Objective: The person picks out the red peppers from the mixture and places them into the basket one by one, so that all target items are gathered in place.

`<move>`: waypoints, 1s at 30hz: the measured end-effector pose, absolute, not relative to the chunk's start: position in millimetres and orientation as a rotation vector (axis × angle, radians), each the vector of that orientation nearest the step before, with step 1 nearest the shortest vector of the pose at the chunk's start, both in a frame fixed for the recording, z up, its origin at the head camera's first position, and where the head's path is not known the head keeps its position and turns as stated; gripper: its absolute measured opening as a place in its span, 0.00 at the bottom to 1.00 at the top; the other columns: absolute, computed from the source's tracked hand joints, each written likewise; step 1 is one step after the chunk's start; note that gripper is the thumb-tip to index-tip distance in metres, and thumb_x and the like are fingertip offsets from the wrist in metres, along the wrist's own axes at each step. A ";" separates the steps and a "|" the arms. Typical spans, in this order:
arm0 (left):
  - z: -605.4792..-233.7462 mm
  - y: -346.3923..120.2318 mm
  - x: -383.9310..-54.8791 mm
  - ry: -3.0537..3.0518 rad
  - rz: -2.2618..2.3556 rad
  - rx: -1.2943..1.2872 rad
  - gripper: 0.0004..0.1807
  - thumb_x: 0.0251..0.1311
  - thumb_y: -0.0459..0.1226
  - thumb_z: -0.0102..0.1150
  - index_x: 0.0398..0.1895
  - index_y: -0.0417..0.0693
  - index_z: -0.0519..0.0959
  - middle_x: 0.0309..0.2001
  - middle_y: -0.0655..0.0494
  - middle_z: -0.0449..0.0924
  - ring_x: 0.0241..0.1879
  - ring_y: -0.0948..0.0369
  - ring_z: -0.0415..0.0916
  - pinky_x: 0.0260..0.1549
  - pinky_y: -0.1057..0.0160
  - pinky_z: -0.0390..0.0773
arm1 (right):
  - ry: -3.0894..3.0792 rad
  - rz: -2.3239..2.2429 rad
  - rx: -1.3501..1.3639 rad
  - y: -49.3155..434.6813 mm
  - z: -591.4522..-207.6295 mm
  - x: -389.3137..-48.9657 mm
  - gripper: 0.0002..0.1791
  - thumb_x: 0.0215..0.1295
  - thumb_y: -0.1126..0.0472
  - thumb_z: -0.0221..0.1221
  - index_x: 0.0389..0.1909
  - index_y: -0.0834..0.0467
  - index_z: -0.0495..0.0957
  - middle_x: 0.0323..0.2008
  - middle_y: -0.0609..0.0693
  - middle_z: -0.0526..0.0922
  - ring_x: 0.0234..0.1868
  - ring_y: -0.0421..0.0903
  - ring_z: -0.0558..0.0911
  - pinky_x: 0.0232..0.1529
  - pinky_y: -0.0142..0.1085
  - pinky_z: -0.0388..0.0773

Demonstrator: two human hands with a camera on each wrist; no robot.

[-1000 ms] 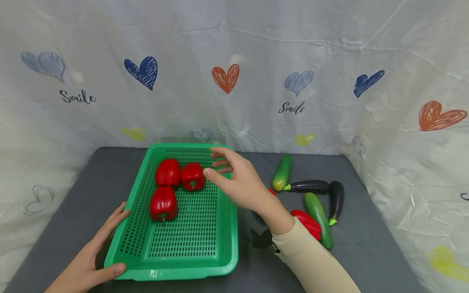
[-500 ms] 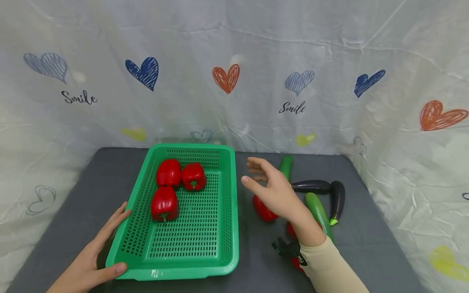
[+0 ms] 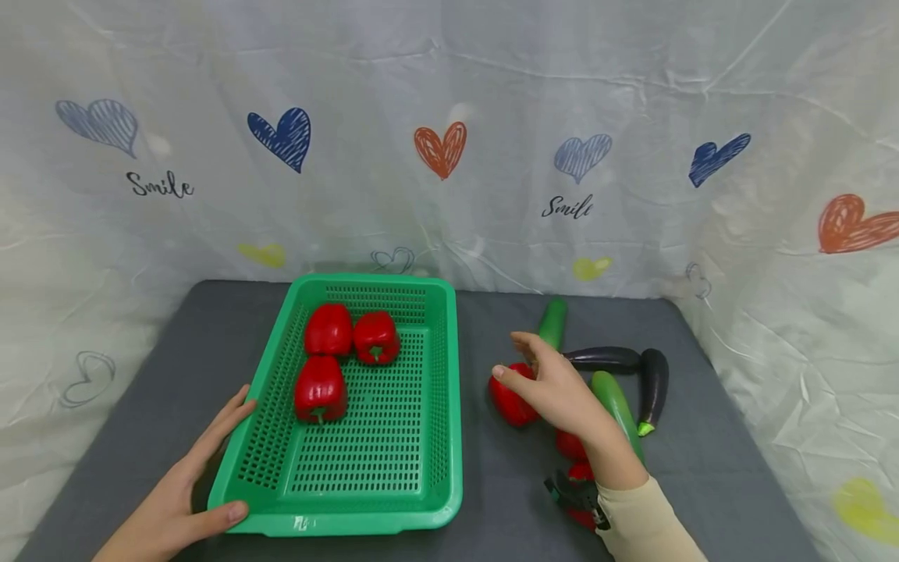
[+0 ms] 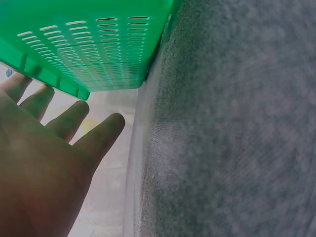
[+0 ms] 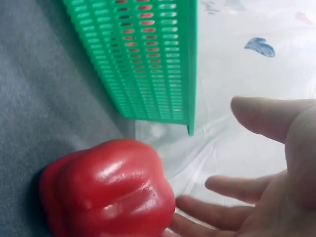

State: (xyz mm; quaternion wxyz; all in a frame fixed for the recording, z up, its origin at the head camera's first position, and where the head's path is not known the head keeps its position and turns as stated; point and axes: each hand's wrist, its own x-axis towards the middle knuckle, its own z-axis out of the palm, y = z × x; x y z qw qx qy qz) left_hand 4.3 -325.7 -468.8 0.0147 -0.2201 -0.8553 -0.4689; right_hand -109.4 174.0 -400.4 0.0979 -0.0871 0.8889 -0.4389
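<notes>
A green plastic basket (image 3: 441,521) with slotted walls stands on the grey cloth, holding three red bell peppers (image 3: 321,389) in its left half. My left hand (image 3: 172,496) rests against the basket's left front corner, fingers straight along the rim and thumb on the front edge. To the right of the basket, my right hand (image 3: 555,386) is over a red bell pepper (image 3: 511,396), thumb and fingers spread. In the right wrist view that pepper (image 5: 111,190) sits beside the fingers, with nothing held. Whether the fingertips touch it, I cannot tell.
Right of my hand lie a green cucumber (image 3: 616,406), two eggplants (image 3: 654,386) and another green vegetable (image 3: 553,321) farther back. More red peppers (image 3: 570,445) are partly hidden under my right forearm. A white curtain with printed hearts (image 3: 440,150) hangs behind the table.
My right hand has moved from above the basket to the right and down, onto the red pepper outside it. My left hand keeps its place at the basket, and the three peppers inside stay put.
</notes>
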 end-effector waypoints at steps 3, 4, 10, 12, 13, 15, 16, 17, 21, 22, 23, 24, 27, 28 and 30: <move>-467.3 -325.9 4.5 -2.666 -1.440 -0.675 0.59 0.57 0.29 0.72 0.91 0.51 0.52 0.90 0.46 0.40 0.87 0.64 0.35 0.65 0.79 0.44 | 2.601 -1.308 -0.287 176.0 -405.0 -109.7 0.44 0.77 0.38 0.65 0.83 0.55 0.64 0.78 0.59 0.71 0.79 0.61 0.70 0.76 0.62 0.65; -466.7 -325.9 4.8 -2.669 -1.435 -0.670 0.59 0.57 0.29 0.73 0.91 0.52 0.52 0.90 0.47 0.40 0.87 0.65 0.35 0.65 0.79 0.43 | 2.594 -1.312 -0.312 176.2 -405.9 -110.1 0.42 0.77 0.39 0.65 0.83 0.55 0.65 0.77 0.59 0.73 0.78 0.60 0.71 0.76 0.63 0.65; -465.6 -324.7 5.9 -2.677 -1.449 -0.659 0.58 0.58 0.30 0.72 0.91 0.53 0.51 0.90 0.48 0.39 0.87 0.65 0.35 0.64 0.79 0.44 | 2.519 -1.364 -0.435 176.6 -407.8 -112.6 0.30 0.80 0.43 0.64 0.74 0.53 0.76 0.61 0.51 0.86 0.66 0.53 0.82 0.68 0.58 0.75; -466.3 -324.5 5.7 -2.676 -1.461 -0.663 0.58 0.58 0.29 0.71 0.91 0.53 0.51 0.90 0.47 0.39 0.87 0.65 0.36 0.64 0.80 0.46 | 2.511 -1.393 -0.453 177.0 -407.3 -112.4 0.26 0.80 0.45 0.64 0.71 0.52 0.80 0.57 0.48 0.88 0.61 0.50 0.85 0.64 0.55 0.78; -466.6 -324.6 5.5 -2.676 -1.465 -0.665 0.58 0.59 0.29 0.71 0.91 0.53 0.51 0.90 0.47 0.39 0.87 0.65 0.36 0.64 0.80 0.46 | 2.520 -1.402 -0.458 177.2 -407.1 -112.2 0.25 0.80 0.45 0.64 0.70 0.52 0.81 0.56 0.48 0.88 0.59 0.49 0.85 0.63 0.54 0.79; -467.3 -325.0 5.0 -2.674 -1.474 -0.671 0.58 0.58 0.29 0.71 0.91 0.52 0.51 0.90 0.47 0.38 0.87 0.65 0.36 0.64 0.81 0.47 | 2.552 -1.401 -0.460 177.7 -407.3 -111.2 0.24 0.80 0.46 0.64 0.69 0.52 0.81 0.57 0.48 0.88 0.59 0.50 0.85 0.63 0.55 0.79; -467.8 -325.3 4.7 -2.672 -1.478 -0.675 0.58 0.58 0.28 0.71 0.91 0.52 0.51 0.90 0.47 0.38 0.87 0.65 0.36 0.64 0.81 0.47 | 2.579 -1.385 -0.449 177.5 -407.1 -110.0 0.24 0.80 0.45 0.65 0.69 0.52 0.81 0.59 0.48 0.87 0.61 0.51 0.85 0.64 0.56 0.79; -468.1 -325.5 4.4 -2.670 -1.482 -0.677 0.59 0.58 0.28 0.71 0.91 0.52 0.51 0.90 0.47 0.38 0.87 0.65 0.36 0.64 0.81 0.47 | 2.607 -1.359 -0.432 177.2 -407.2 -108.5 0.25 0.79 0.45 0.65 0.70 0.52 0.81 0.62 0.49 0.86 0.63 0.53 0.84 0.66 0.57 0.77; -468.6 -325.9 3.3 -2.666 -1.492 -0.685 0.59 0.58 0.28 0.71 0.91 0.51 0.51 0.90 0.47 0.38 0.87 0.65 0.36 0.64 0.81 0.48 | 2.677 -1.231 -0.332 174.0 -408.6 -101.2 0.35 0.78 0.43 0.65 0.77 0.56 0.73 0.74 0.54 0.77 0.75 0.59 0.75 0.72 0.62 0.71; -468.4 -325.8 3.2 -2.666 -1.491 -0.686 0.59 0.58 0.28 0.71 0.91 0.51 0.51 0.90 0.47 0.38 0.87 0.65 0.36 0.64 0.81 0.48 | 2.690 -1.197 -0.309 172.8 -409.2 -99.4 0.38 0.78 0.42 0.65 0.80 0.57 0.70 0.76 0.56 0.74 0.76 0.61 0.73 0.73 0.62 0.69; -468.2 -325.6 3.1 -2.668 -1.488 -0.683 0.59 0.58 0.28 0.71 0.91 0.52 0.51 0.90 0.47 0.38 0.87 0.65 0.35 0.64 0.81 0.48 | 2.702 -1.159 -0.288 171.4 -410.0 -97.8 0.41 0.77 0.41 0.64 0.81 0.58 0.67 0.78 0.57 0.72 0.77 0.61 0.71 0.73 0.63 0.68; -467.9 -325.5 3.3 -2.668 -1.479 -0.683 0.59 0.57 0.28 0.72 0.91 0.52 0.51 0.90 0.47 0.38 0.87 0.65 0.35 0.64 0.81 0.47 | 2.712 -1.128 -0.267 169.6 -410.5 -96.4 0.44 0.77 0.40 0.64 0.83 0.59 0.64 0.79 0.58 0.69 0.78 0.62 0.70 0.73 0.63 0.68; -467.0 -325.0 3.5 -2.668 -1.454 -0.679 0.59 0.57 0.29 0.72 0.91 0.52 0.52 0.90 0.47 0.39 0.87 0.64 0.35 0.65 0.80 0.45 | 2.734 -1.048 -0.225 165.2 -412.3 -93.1 0.48 0.76 0.39 0.64 0.84 0.61 0.60 0.80 0.60 0.67 0.78 0.62 0.69 0.73 0.64 0.69; -466.8 -324.8 3.6 -2.669 -1.451 -0.676 0.59 0.57 0.30 0.72 0.91 0.52 0.52 0.90 0.47 0.39 0.87 0.65 0.35 0.65 0.80 0.44 | 2.741 -1.026 -0.207 163.9 -412.7 -92.3 0.48 0.76 0.39 0.64 0.84 0.62 0.60 0.80 0.61 0.67 0.76 0.62 0.70 0.72 0.64 0.70; -466.9 -324.8 3.7 -2.667 -1.454 -0.680 0.59 0.57 0.30 0.72 0.91 0.52 0.52 0.90 0.47 0.39 0.87 0.64 0.35 0.65 0.80 0.44 | 2.755 -0.985 -0.169 162.1 -413.4 -91.2 0.48 0.75 0.40 0.65 0.84 0.63 0.60 0.79 0.62 0.69 0.74 0.62 0.73 0.70 0.63 0.73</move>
